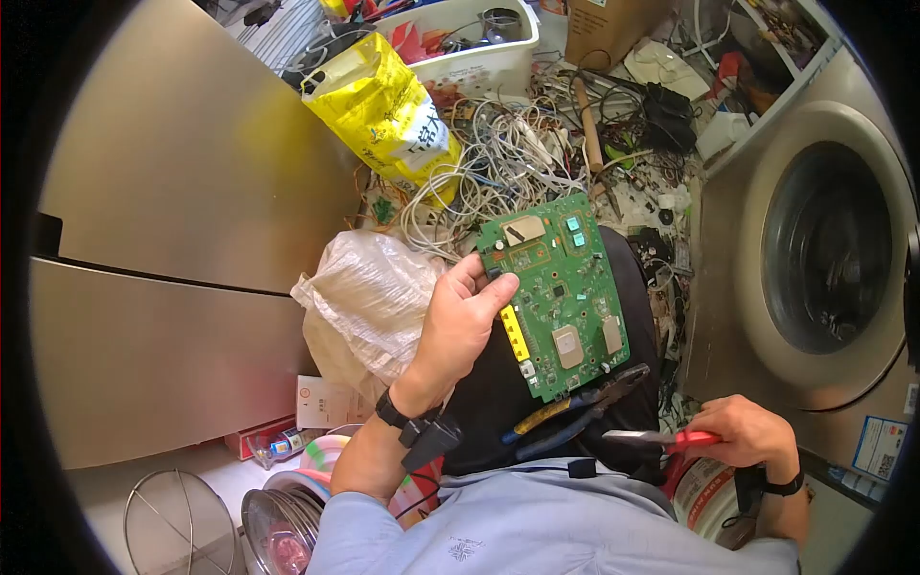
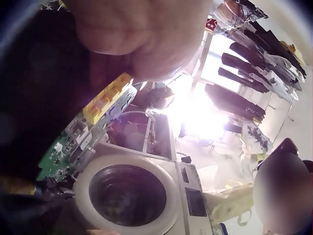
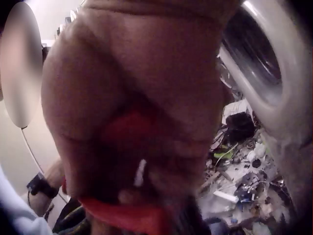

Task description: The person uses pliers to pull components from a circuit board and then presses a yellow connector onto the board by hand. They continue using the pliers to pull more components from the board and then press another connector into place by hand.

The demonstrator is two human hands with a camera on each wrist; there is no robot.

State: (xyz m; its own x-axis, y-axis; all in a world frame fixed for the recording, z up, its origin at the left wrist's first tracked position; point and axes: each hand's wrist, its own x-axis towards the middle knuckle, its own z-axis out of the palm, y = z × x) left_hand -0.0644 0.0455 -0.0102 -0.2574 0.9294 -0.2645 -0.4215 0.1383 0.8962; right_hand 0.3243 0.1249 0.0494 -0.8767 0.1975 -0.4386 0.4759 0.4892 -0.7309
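Observation:
The left hand [image 1: 464, 321] pinches the left edge of a green circuit board [image 1: 546, 278], thumb on its face beside a yellow connector block [image 1: 515, 333]. In the left wrist view that yellow block [image 2: 108, 98] shows just below the hand [image 2: 142, 34]. The right hand [image 1: 743, 433] grips a tool by its red handle [image 1: 692, 438], its metal end [image 1: 632, 436] pointing left, apart from the board. Pliers with blue and yellow handles [image 1: 556, 417] lie on the person's lap below the board. The right hand [image 3: 142, 88] covers much of the right wrist view, around the red handle [image 3: 127, 215].
Tangled white cables [image 1: 508, 144] and a yellow bag [image 1: 388, 115] lie beyond the board. A whitish sack [image 1: 369, 297] is left of the lap. A washing machine [image 1: 714, 287] stands at the right, a metal-coloured cabinet [image 1: 182, 192] at the left. Scraps litter the floor.

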